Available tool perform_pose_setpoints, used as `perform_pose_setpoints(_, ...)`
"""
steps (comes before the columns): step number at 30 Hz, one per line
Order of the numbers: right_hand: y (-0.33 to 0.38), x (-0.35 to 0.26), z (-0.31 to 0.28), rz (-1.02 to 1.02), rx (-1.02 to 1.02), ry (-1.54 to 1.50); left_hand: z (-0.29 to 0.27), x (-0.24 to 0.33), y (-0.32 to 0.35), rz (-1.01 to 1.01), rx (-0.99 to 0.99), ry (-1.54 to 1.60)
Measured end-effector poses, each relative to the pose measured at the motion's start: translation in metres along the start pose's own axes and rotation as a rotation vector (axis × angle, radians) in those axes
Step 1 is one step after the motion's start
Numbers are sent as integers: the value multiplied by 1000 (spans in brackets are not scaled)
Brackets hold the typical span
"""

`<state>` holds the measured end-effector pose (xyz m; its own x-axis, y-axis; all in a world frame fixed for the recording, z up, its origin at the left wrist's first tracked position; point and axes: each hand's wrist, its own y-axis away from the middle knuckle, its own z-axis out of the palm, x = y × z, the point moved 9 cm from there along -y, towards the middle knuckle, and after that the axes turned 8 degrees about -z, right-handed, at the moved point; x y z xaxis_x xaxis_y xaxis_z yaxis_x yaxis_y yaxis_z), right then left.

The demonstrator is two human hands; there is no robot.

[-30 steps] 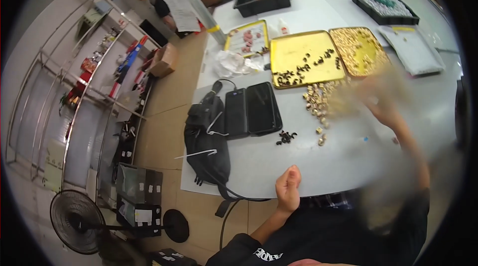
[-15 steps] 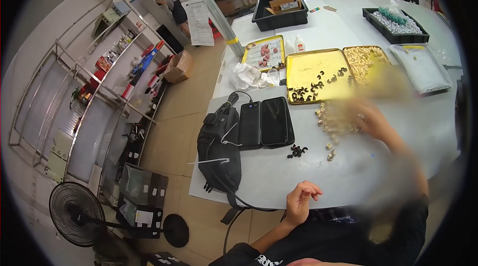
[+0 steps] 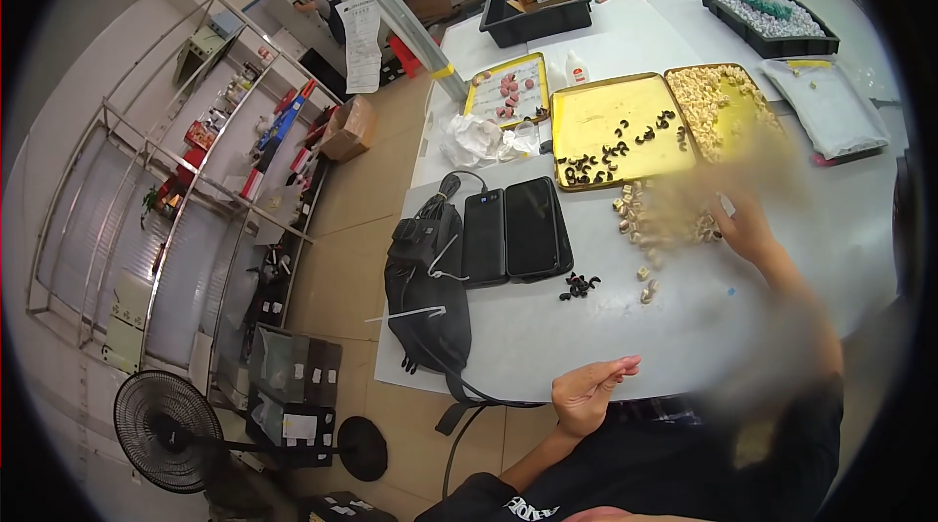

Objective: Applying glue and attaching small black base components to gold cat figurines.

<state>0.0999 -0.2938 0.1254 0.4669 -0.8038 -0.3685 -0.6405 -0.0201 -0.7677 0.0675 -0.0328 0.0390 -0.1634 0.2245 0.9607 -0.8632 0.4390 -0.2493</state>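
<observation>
Left hand (image 3: 583, 399): above the near edge of the table (image 3: 528, 351), fingers partly bent and drawn together toward the thumb, tips pointing right. Not clenched into a fist. Whether anything small sits between the fingertips, cannot tell (the tips overlap in this view).

Right hand (image 3: 747, 226): reaches forward to the right end of the loose pale pieces (image 3: 628, 212), fingers bent, thumb side toward the heap. Contact with the nearest pieces looks likely but is unconfirmed; grasping or released, cannot tell (a blurred smear covers part of the hand and forearm).

Pale pieces: scattered directly on the table, just below the yellow tray (image 3: 598, 114), a few strays trailing toward the person. Small and blocky, beige with darker faces.

Yellow tray: black curved pieces (image 3: 583, 170) across its lower and right parts, upper left bare. A small heap of black pieces (image 3: 577, 288) lies on the table, left of the strays. Second tray (image 3: 735, 114), just right of the first, carries many pale bits.

Left of the heap: a phone (image 3: 537, 229) beside a dark slab (image 3: 486, 237), then a black pouch (image 3: 425, 297) (cable attached).
</observation>
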Motion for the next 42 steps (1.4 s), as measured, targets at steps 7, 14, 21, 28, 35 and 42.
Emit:
perform_pose_setpoints(7, 2, 0, -3, -30, 15, 4, 0, 14, -5, 66, 48, -55)
perform_pose_setpoints(14, 1, 3, -2, -34, 17, -64, -4, 15, -3, 81, 94, -127)
perform_pose_setpoints(21, 3, 6, -2, -1, 0, -88, -6, 12, -1, 97, 70, -125)
perform_pose_setpoints(28, 3, 7, 0, 30, -24, -110, -5, 15, -2, 111, 59, -111)
perform_pose_setpoints(35, 3, 8, 0, 16, -25, -104, -6, 16, -2, 144, 50, -111)
perform_pose_setpoints(42, 3, 9, 3, 35, -29, -114, -8, 15, -2, 150, 47, -92)
